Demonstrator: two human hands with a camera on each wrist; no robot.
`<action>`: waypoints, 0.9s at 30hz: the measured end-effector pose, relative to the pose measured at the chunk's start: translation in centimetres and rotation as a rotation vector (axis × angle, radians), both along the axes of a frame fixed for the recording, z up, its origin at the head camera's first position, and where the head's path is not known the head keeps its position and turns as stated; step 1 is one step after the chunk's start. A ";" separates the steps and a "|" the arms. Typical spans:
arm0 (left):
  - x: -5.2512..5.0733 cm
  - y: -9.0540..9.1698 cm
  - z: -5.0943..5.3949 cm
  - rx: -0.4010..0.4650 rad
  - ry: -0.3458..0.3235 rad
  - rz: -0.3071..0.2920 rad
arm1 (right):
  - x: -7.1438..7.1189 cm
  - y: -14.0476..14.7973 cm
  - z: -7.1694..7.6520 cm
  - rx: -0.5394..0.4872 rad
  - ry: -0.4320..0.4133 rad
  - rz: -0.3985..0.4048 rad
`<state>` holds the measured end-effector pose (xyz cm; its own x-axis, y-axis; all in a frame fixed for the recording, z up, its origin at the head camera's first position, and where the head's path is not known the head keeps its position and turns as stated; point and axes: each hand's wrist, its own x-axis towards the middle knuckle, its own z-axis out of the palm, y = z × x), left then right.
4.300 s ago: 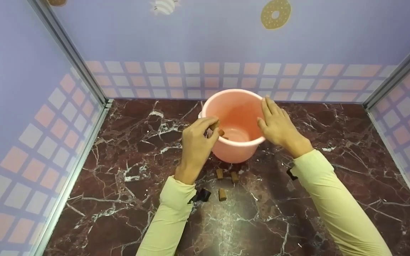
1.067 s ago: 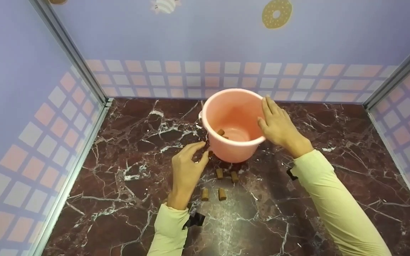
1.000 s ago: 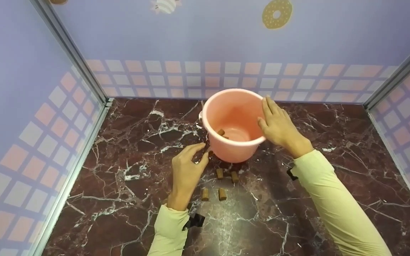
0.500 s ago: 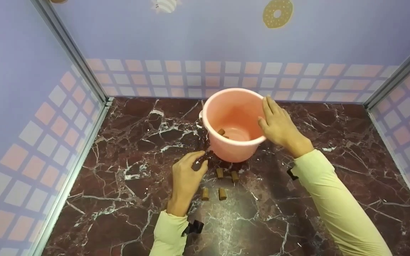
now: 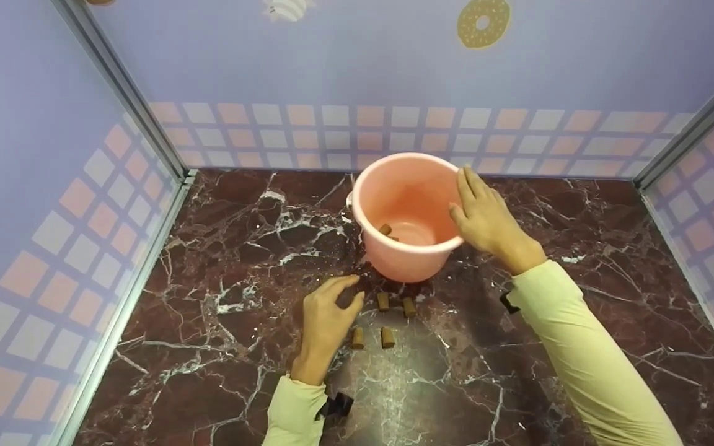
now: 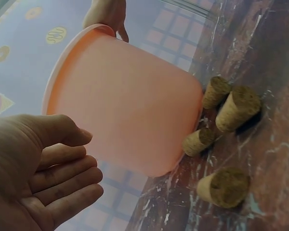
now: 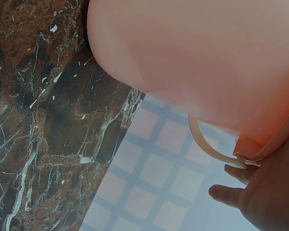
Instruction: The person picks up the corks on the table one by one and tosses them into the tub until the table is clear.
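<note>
From where I stand, the left forearm reaches forward, its left hand relaxed, thumb set apart from loosely extended fingers. The right forearm slants inward, sleeved to the wrist; the right hand reaches farther out, back upward, fingers straight and close together, thumb spread.

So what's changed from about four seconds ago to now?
The left hand, then at the rim of the round pink plastic bucket, pinching what looked like a small brown cork, has let it go and drawn back toward the viewer, now empty. The right hand stayed on the bucket's right rim; the bucket and three tapered corks on the dark red marbled tabletop stayed put.
</note>
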<state>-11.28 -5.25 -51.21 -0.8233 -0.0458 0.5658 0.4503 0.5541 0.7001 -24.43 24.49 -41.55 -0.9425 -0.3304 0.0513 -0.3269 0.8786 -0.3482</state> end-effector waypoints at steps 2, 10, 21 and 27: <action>0.1 0.0 -0.2 -0.007 -0.010 -0.004 | 0.1 0.0 0.1 -0.001 -0.002 0.001; 0.6 -0.2 -1.1 -0.032 -0.022 -0.031 | 0.1 0.0 0.0 -0.006 -0.003 -0.004; 1.3 -0.9 -2.7 -0.041 -0.050 -0.079 | 0.1 0.0 0.0 0.002 -0.006 -0.009; 1.6 -1.7 -3.5 -0.075 -0.093 -0.147 | 0.1 -0.1 0.0 0.004 0.003 -0.011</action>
<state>-9.70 -6.92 -54.72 -0.8667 0.1181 0.4847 0.4659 0.5390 0.7017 -24.38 24.42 -41.53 -0.9457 -0.3206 0.0533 -0.3188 0.8832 -0.3439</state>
